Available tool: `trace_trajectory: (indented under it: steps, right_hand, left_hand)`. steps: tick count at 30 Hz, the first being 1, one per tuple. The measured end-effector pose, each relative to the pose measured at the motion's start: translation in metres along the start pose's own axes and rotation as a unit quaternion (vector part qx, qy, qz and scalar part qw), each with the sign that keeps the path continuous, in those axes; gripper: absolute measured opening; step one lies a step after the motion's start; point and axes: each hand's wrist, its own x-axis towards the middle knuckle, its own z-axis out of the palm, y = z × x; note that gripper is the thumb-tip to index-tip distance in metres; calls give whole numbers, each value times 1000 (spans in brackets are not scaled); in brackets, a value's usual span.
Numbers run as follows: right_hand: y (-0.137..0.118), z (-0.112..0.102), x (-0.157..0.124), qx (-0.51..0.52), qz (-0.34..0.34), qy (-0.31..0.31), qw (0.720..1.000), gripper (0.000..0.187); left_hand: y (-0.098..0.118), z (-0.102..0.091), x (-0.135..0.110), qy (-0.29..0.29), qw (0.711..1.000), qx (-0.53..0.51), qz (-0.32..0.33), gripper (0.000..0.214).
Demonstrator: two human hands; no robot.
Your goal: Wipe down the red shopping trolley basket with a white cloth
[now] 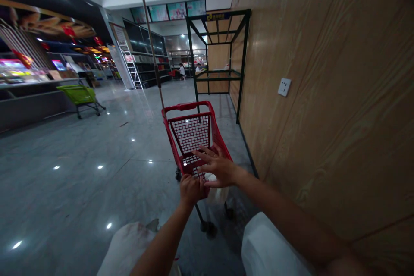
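Note:
A small red shopping cart [194, 131] stands on the grey floor in front of me, close to a wooden wall. My left hand [191, 189] is closed in a fist at the cart's near end, gripping it low down. My right hand [217, 166] reaches over the near end with its fingers stretched flat toward the left, resting on the mesh basket. A white cloth or bag [216, 193] shows just beneath my right hand. A thin pole [149, 36] rises from the cart's far side.
The wooden wall [323, 95] with a white socket [284, 87] runs along the right. A dark green metal rack [220, 58] stands beyond the cart. A green cart [80, 95], a ladder [132, 67] and lit shelves lie at the left. People are far back.

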Motion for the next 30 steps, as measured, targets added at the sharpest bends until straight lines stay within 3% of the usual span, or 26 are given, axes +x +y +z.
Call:
trace_trajectory:
  steps: [2,4,6,8,12,17,19,22,26,28,30]
  right_hand:
    - [17,31,-18,10,40,-42,998,56]
    - [30,58,-36,31,131,-69,988,69]
    - [35,78,-48,52,196,-81,976,71]
    - [34,89,-54,61,208,-69,974,69]
    - [20,96,-47,43,174,-33,983,69]
    - [5,107,-28,43,151,-54,986,32]
    - [1,111,-24,49,144,-62,986,25]
    - [2,112,-27,64,149,-45,986,34]
    - [11,103,-42,61,194,33,979,73]
    - [14,97,-49,68,231,53,969,70]
    - [14,94,-53,79,267,51,959,50]
  left_hand:
    - [-2,-1,-2,1,1000,5,-2,38]
    - [-3,-2,-4,1,1000,6,-3,37]
    - [-2,-4,-5,2,1000,2,-5,38]
    - [-2,-6,-5,2,1000,-4,-9,38]
    - [0,-7,-5,12,1000,1,-19,37]
    - [1,-7,-6,5,1000,22,-18,37]
    - [0,-6,-7,0,999,27,-20,37]
    - [-2,-7,-8,-11,1000,19,-19,36]
    - [-1,-10,-6,-14,1000,10,-25,37]
    - [1,-14,-3,-19,999,-5,-35,39]
    - [5,-21,2,-40,998,-21,-41,42]
